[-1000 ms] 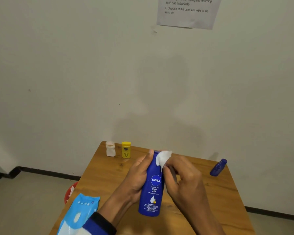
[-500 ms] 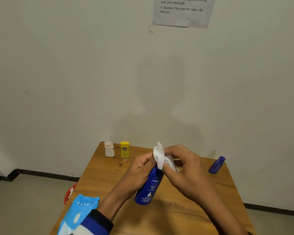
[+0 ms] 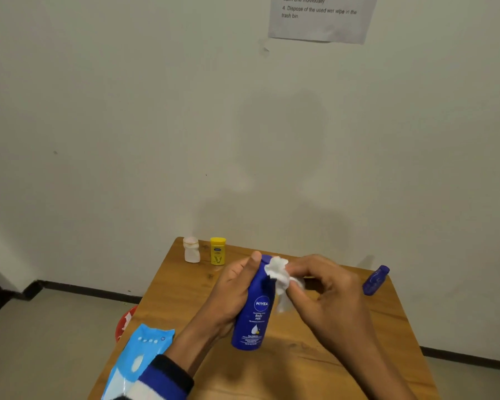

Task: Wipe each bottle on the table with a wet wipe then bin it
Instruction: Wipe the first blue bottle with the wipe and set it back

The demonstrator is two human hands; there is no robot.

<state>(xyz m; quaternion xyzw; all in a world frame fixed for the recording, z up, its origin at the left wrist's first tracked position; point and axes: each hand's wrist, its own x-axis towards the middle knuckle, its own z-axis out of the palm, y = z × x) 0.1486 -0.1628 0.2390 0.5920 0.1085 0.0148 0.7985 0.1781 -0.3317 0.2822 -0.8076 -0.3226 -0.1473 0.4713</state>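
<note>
My left hand [image 3: 231, 295] grips a tall blue Nivea bottle [image 3: 254, 316] above the wooden table [image 3: 315, 368], label facing me and almost upright. My right hand [image 3: 326, 290] pinches a crumpled white wet wipe [image 3: 279, 274] against the bottle's top and right side. At the table's back left stand a small white bottle [image 3: 191, 249] and a yellow bottle [image 3: 218, 251]. A small blue bottle [image 3: 375, 280] sits tilted at the back right edge.
A light blue wet wipe pack [image 3: 136, 362] lies at the front left corner of the table. A red bin [image 3: 125, 321] shows on the floor left of the table. The wall stands directly behind, with a paper note [image 3: 321, 15] taped up.
The Nivea bottle has swung back from a tilt to nearly upright. My right hand has carried the wipe from over the cap down onto the bottle's upper right side.
</note>
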